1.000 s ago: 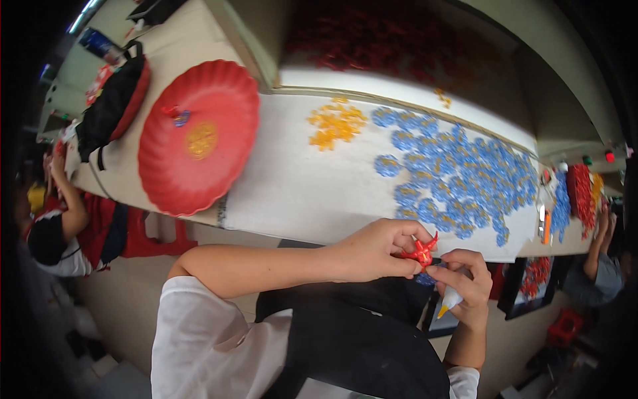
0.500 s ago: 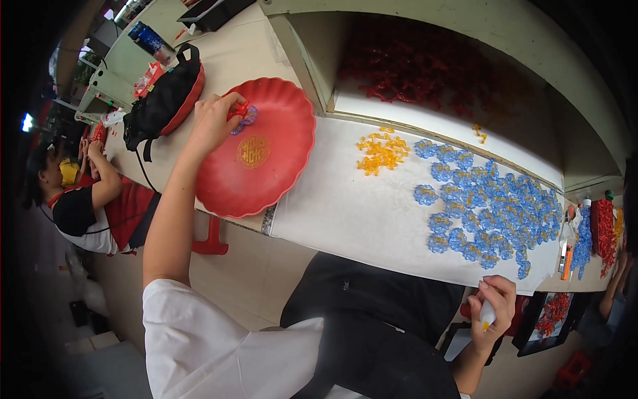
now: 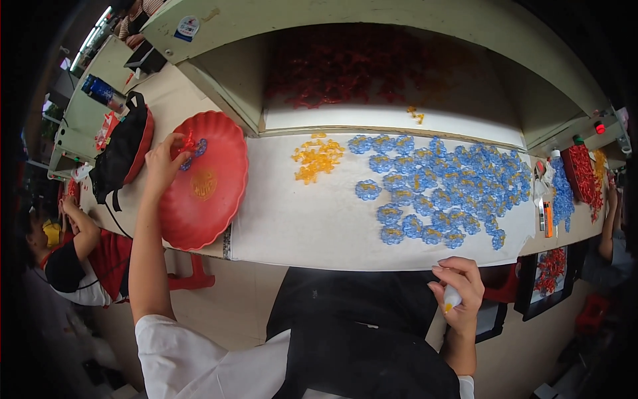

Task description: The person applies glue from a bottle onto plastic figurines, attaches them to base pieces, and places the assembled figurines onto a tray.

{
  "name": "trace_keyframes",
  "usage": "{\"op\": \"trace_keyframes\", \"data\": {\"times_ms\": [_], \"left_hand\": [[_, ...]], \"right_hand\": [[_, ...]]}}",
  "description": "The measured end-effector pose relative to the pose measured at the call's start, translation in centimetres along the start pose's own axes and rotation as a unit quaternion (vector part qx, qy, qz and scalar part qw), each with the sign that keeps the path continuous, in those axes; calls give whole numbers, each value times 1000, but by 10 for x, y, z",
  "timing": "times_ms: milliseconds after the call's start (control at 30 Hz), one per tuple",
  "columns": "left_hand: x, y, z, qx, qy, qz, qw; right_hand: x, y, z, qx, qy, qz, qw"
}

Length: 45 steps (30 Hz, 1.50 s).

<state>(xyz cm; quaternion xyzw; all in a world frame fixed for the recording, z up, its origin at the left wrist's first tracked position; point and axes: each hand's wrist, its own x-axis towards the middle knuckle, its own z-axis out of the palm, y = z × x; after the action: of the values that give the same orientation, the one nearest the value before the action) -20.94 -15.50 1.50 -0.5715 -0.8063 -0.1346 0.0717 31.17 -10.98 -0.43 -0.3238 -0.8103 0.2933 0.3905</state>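
My left hand (image 3: 165, 161) reaches over the round red scalloped tray (image 3: 222, 213) at the left, fingers pinched on a small red plastic piece (image 3: 190, 141). Blue-violet translucent pieces (image 3: 200, 147) are beside it; whether they are joined to it I cannot tell. A gold emblem (image 3: 203, 184) marks the tray's middle. In front of the table's edge, my right hand (image 3: 463, 292) is wrapped round a small white squeeze bottle (image 3: 452, 297) with a yellowish tip. On the white sheet (image 3: 292, 226) lie many blue flower-shaped pieces (image 3: 425, 199) with yellow centres, and a heap of yellow pieces (image 3: 317, 158).
A pale green shelf (image 3: 372, 13) overhangs the table's back, with dark red pieces (image 3: 332, 73) under it. Left of the tray sits a black bag (image 3: 121, 156). An orange lighter-like item (image 3: 548, 219) lies at the right. A co-worker (image 3: 80, 253) sits at far left.
The view has swung, so the table appears shifted left. My left hand is still over the tray with the red piece; my right hand still holds the bottle.
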Motion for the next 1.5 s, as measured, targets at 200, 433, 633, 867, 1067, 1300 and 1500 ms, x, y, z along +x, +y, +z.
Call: {"op": "trace_keyframes", "data": {"times_ms": [200,433,633,867,1067,1300,1500], "left_hand": [[19,163,-23,-53,127,178,974],[100,317,49,-52,-105,87,989],[116,324,130,-32,225,190,955],[74,317,69,-493,12,29,869],[-26,309,29,-741,-300,-54,598],[-78,312,34,-777,-384,-82,492],[-89,318,32,-780,-378,-35,497]], "right_hand": [[-5,6,0,16,22,35,999],[-19,-4,2,66,72,52,994],[-36,-3,-7,39,107,113,987],[-34,3,-10,253,127,122,951],[-21,-19,-15,199,177,173,948],[-17,-25,-17,122,307,57,942],[-15,-43,-23,93,213,-23,972]]}}
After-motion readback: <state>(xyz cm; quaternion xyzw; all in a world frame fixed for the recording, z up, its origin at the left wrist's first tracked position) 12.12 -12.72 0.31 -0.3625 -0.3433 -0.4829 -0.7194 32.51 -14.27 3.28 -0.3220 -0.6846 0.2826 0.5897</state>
